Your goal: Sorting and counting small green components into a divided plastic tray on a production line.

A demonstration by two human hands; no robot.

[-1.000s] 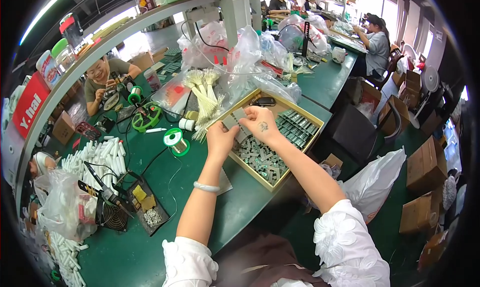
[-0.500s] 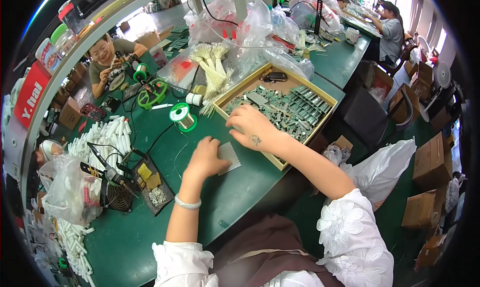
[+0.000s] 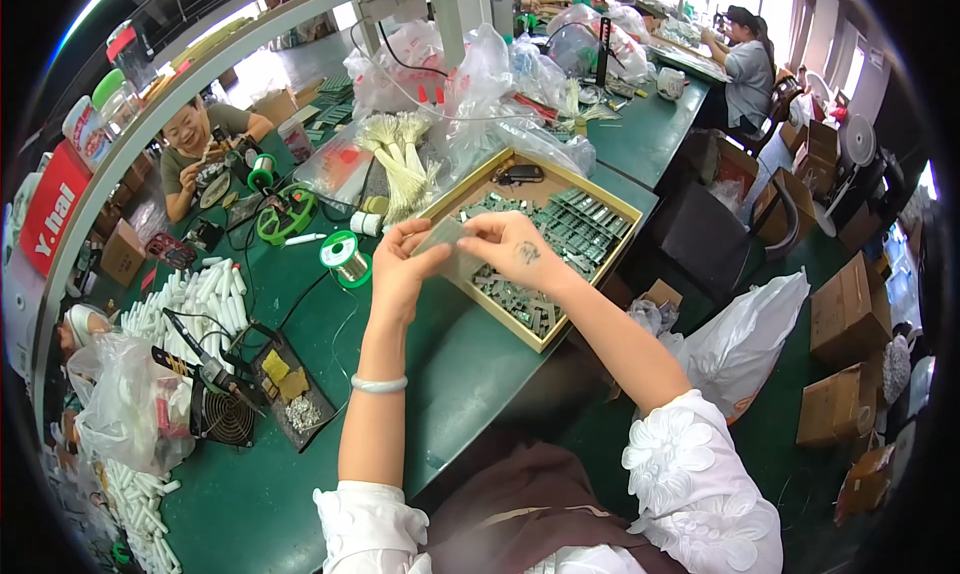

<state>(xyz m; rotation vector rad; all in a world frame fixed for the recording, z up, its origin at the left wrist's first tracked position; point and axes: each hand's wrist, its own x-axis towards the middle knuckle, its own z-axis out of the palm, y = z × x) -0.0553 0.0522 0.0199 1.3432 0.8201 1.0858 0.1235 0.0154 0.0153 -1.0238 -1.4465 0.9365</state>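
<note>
A thin, pale grey rectangular panel (image 3: 447,246), which looks like a small circuit board sheet, is raised over the left edge of a shallow yellow-rimmed box (image 3: 541,346). My left hand (image 3: 402,272) grips its left side between thumb and fingers. At its right edge, my right hand (image 3: 507,249) pinches it with thumb and fingertips. Loose green circuit boards (image 3: 570,224) fill much of the box, some in neat rows and others in a jumble. A black object (image 3: 520,174) lies at the box's far end.
Left of my hands are a solder wire spool (image 3: 346,260), a soldering iron (image 3: 213,367) and a dark tray (image 3: 288,414) with yellow sponge. White tubes (image 3: 190,309) are heaped beyond. Pale wire bundles (image 3: 400,174) lie behind the box. A co-worker (image 3: 200,144) sits across the green table (image 3: 440,394).
My left hand has lifted the panel off the tabletop and up to the box. My right hand has come from over the boards to grip the panel's other side. The view has shifted slightly.
</note>
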